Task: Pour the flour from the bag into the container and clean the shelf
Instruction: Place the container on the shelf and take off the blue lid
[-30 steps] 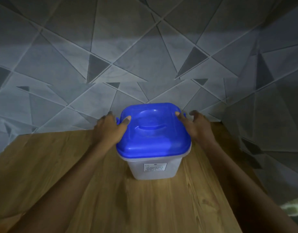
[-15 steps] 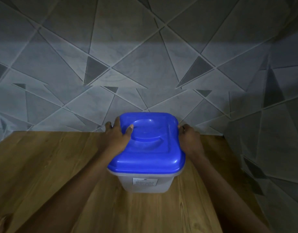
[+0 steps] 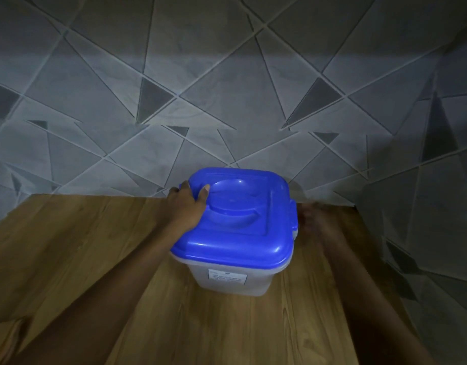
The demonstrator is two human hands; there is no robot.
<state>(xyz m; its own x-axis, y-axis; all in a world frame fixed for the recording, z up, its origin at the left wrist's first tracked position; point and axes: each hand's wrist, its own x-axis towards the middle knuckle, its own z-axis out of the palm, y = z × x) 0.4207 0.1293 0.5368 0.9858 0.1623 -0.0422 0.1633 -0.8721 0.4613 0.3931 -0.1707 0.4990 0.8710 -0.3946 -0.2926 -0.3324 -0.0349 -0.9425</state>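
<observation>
From my feed: container point(image 3: 232, 281) stands upright on the wooden shelf point(image 3: 69, 246), toward the back, close to the grey triangle-patterned wall point(image 3: 227, 101) behind it; can't tell if it touches. Blue lid point(image 3: 253, 233) is on, sitting flat, with a round recess in its top. Container body is translucent, with a white label point(image 3: 227, 277) on the side facing me; the text is too small to read. Left hand point(image 3: 186, 209) is at the container's left side and grips the lid's left edge: thumb point(image 3: 204, 192) lies on top beside the recess, fingers curl over the far-left corner. Right hand point(image 3: 310, 219) is just right of the container, level with the lid's side clip point(image 3: 293, 214), and appears apart from it. It's motion-blurred, so I cannot tell whether it's open or closed. Both forearms run in from the bottom corners, one on each side of the container. Lighting is dim, brightest on the wall above the container.
</observation>
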